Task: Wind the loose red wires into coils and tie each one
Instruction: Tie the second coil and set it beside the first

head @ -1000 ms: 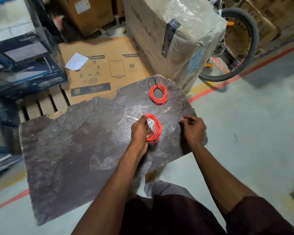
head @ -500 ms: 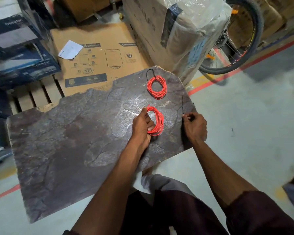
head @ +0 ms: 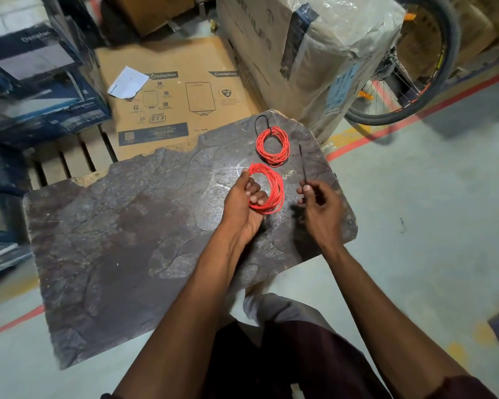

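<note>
Head view: one red wire coil (head: 272,146) lies on the stone slab (head: 121,243) near its far edge, already bound with a black tie (head: 259,123). The second coil (head: 274,191) is wound but unbound (its loops look bare); the left hand (head: 241,205) grips it, fingers curled through. The right hand (head: 321,210) pinches a loose tie strip (head: 302,164), so tying remains.

Red wire coils (head: 267,188) – black tie (head: 303,165) – mottled brown slab (head: 121,234).
</note>
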